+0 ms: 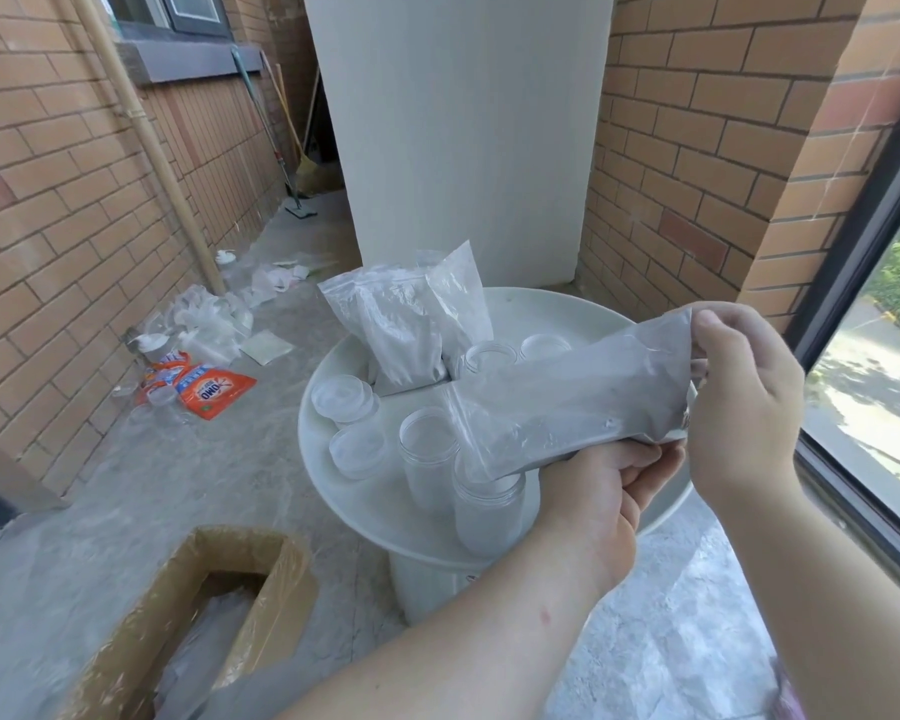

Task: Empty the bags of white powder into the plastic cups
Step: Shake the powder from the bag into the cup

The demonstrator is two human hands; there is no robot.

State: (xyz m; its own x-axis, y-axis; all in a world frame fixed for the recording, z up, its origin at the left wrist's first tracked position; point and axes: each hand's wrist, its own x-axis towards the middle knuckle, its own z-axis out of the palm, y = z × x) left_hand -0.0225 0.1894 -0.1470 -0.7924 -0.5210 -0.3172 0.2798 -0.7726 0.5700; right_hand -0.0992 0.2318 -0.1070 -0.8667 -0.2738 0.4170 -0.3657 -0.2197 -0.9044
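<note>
Head view: the left hand [604, 485] has its fingers curled under the tilted bag of white powder [567, 402], while the right hand [744, 407] pinches its raised end. The bag's lower end rests on an open plastic cup [489, 506] on the round white worktop [552, 314].

White tbl [552, 311] w/ cups [430, 459], powder bags [401, 332]
</note>
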